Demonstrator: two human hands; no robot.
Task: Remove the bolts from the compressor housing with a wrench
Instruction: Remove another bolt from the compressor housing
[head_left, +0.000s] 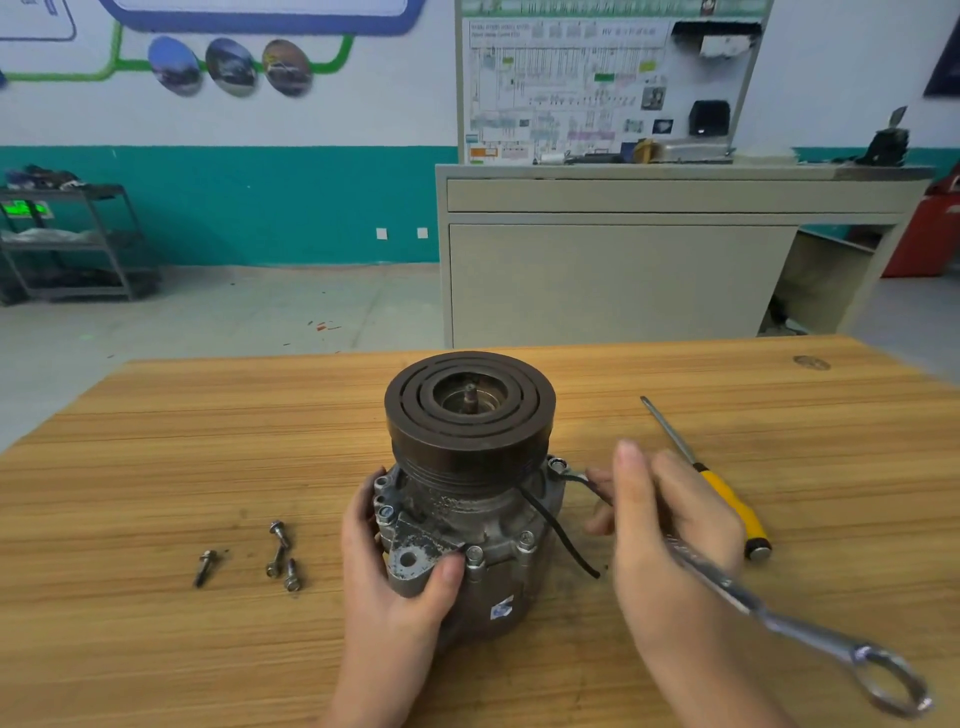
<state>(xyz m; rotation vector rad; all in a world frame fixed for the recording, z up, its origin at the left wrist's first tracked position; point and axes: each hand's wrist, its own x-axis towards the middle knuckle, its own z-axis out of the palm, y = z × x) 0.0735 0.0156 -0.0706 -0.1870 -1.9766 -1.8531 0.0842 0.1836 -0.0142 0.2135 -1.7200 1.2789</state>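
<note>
— So how far along does this look?

— Partway, I'd judge. Four loose silver flanged bolts (279, 553) lie on the wooden tabletop (156, 441), left of the grey cast-metal compressor housing (467, 545), which stands upright at the near middle with its dark grooved pulley (470, 410) on top.

— And still seated?

— I count five bolt heads in the flange: two on the left (384, 514), two at the near front (474, 554), one at the far right (557, 464). The far side is hidden, so there may be more.

— The hands?

— The left hand (395, 582) grips the housing's left side, thumb across the mounting lug. The right hand (670, 525) holds one long silver ring-ended wrench (810, 629), its working end reaching toward the far-right bolt; whether it's seated I can't tell.

— Anything else?

— One yellow-handled screwdriver (727, 499) lies to the right, just beyond the right hand.
</note>
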